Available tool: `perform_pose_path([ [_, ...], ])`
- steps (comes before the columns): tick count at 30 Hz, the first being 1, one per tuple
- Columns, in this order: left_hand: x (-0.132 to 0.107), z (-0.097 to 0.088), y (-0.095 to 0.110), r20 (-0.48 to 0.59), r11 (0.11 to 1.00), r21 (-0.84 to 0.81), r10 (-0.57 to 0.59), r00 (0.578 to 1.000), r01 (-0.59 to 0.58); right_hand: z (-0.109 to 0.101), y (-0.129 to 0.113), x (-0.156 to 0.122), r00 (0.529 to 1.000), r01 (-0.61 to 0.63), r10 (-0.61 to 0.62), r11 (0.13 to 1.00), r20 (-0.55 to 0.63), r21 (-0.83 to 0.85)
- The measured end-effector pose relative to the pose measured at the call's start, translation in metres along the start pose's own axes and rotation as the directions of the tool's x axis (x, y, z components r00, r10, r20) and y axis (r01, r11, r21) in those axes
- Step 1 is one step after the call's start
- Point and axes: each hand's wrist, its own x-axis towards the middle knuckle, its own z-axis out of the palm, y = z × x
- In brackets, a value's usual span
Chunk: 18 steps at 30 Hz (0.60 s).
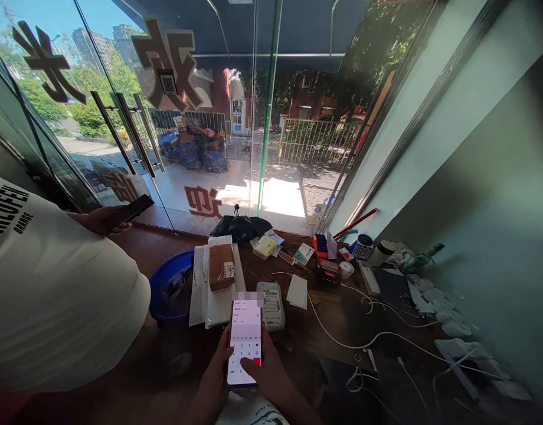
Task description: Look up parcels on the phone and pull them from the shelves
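My left hand and my right hand both hold a smartphone upright over the near edge of a dark wooden desk. Its lit screen shows a number keypad. My right thumb lies across the lower right of the screen, my left thumb rests at its left edge. Just beyond the phone lie a small grey parcel with a label, a brown cardboard parcel and white padded mailers.
A person in a white T-shirt stands close at the left, holding a dark phone. A blue basin sits beside the desk. White cables, a black bag, a remote and small boxes crowd the desk. Glass doors stand ahead.
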Motion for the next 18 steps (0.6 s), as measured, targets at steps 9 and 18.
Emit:
perform_pose_path([
  [9, -0.003, 0.002, 0.007, -0.011, 0.999, 0.026, -0.03, 0.999, 0.031, 0.001, -0.007, -0.002, 0.998, -0.002, 0.005, 0.999, 0.061, -0.054],
  [18, -0.007, 0.01, 0.011, 0.025, 1.0, 0.004, 0.001, 1.0, -0.002, -0.004, 0.008, 0.0, 0.998, -0.061, 0.056, 0.984, 0.03, 0.165],
])
